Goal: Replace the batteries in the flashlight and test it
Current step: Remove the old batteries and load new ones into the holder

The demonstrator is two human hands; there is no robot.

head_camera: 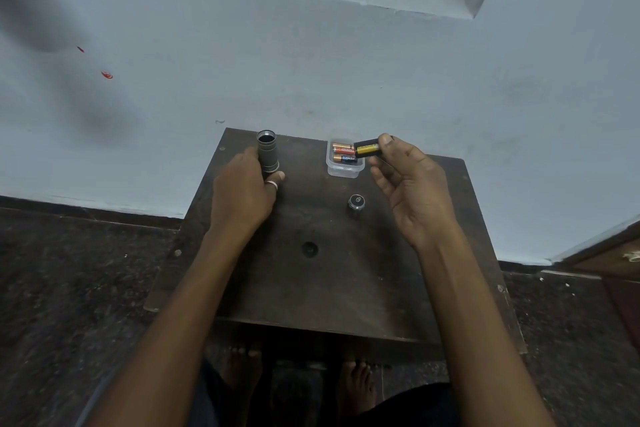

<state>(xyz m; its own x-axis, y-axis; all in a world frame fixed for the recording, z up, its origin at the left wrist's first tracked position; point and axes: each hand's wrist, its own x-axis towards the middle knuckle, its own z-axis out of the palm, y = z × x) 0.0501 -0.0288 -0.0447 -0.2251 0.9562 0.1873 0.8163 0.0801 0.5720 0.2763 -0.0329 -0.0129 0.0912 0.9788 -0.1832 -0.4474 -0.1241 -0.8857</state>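
My left hand [244, 192] grips a dark flashlight body [267, 151] that stands upright at the table's far left, open end up. My right hand [408, 180] pinches a black battery holder with a yellow battery in it [367, 148], held just above a small clear plastic box [345, 170]. Two copper-and-black batteries [344, 153] lie in that box. The flashlight's black end cap [356, 202] stands on the table below the box, apart from both hands.
A small dark wooden table [311, 288] carries everything and has a round hole [309, 249] near its middle. A pale blue wall stands right behind it. Dark speckled floor lies around it, and my bare feet show beneath the front edge.
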